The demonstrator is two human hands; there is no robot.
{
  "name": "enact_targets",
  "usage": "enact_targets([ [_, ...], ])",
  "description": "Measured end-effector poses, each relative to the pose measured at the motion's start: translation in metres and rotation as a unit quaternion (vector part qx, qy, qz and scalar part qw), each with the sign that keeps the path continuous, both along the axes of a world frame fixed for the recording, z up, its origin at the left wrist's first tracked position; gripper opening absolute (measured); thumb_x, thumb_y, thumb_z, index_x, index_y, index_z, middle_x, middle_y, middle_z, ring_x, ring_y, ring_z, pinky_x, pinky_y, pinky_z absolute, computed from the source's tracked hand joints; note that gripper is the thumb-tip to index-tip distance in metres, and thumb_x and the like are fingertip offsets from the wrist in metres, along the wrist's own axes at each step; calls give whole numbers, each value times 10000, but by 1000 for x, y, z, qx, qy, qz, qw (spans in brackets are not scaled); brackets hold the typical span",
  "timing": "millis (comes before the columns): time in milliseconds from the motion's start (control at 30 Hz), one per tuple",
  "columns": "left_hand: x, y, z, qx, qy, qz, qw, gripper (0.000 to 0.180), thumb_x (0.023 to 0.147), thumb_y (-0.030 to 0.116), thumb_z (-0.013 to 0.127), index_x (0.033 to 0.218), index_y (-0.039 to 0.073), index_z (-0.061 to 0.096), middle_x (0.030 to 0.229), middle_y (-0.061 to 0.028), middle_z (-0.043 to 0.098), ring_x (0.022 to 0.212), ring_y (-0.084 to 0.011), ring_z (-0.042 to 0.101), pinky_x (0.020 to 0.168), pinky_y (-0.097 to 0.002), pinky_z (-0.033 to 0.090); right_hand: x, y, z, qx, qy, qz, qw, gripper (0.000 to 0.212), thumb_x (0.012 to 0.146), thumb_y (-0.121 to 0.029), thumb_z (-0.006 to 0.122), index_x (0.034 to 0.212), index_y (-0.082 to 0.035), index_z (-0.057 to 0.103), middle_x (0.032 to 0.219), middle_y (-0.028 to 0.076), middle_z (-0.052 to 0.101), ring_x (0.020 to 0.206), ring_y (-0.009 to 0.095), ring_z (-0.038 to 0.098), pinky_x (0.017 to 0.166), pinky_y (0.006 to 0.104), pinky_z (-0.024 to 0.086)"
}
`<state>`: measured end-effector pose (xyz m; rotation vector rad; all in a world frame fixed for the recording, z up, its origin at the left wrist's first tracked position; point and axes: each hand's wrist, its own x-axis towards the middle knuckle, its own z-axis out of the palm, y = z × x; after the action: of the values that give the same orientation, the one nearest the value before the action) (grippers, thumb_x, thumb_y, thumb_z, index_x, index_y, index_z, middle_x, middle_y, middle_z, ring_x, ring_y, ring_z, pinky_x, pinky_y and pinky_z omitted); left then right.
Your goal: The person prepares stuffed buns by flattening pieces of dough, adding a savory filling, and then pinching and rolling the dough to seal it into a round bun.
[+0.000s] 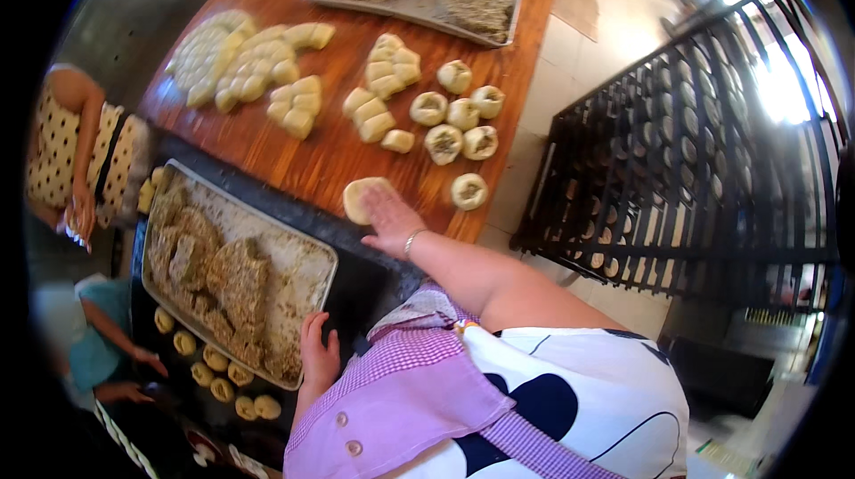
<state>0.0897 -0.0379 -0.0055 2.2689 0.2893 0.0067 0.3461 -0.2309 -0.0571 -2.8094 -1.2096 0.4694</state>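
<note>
My right hand [392, 219] lies flat on a flattened round of pale dough [357, 201] near the front edge of the wooden table [307, 167]. Its fingers are stretched over the dough, and a bracelet circles the wrist. My left hand [319, 352] is beside the near right rim of a metal tray [329, 267], thumb apart from the fingers, with nothing seen in it. Clumps of brown, crumbly filling [236, 283] lie in that tray. Beyond my right hand stand several filled dough balls [462, 114], their tops showing brown filling. Cut dough pieces [369, 116] lie left of them.
More cut dough [233, 60] covers the table's far left. A second tray of filling [481, 32] sits at the back. A tall dark rack [677, 150] stands at the right. At left are two people, and several shaped buns [215, 358] line the near tray.
</note>
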Motion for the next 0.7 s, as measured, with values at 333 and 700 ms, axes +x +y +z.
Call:
enact_targets([
  [333, 33, -8, 17, -9, -4, -71, 997, 347, 822, -4, 630, 1165, 10, 581, 1219, -179, 569, 1145, -364, 545, 986, -404, 447, -14, -12, 9, -37, 30, 2, 999, 830, 945, -571, 405, 1538, -61, 127, 1622, 104, 63, 1499, 266, 18, 1202, 430, 31],
  [700, 6, -8, 6, -29, 12, -12, 999, 336, 828, 57, 646, 1159, 24, 594, 1201, -173, 576, 1146, -351, 548, 978, -395, 456, -14, -16, 7, 71, 98, 92, 988, 780, 914, -414, 560, 1518, -60, 215, 1605, 117, 146, 1489, 277, 107, 1203, 416, 116],
])
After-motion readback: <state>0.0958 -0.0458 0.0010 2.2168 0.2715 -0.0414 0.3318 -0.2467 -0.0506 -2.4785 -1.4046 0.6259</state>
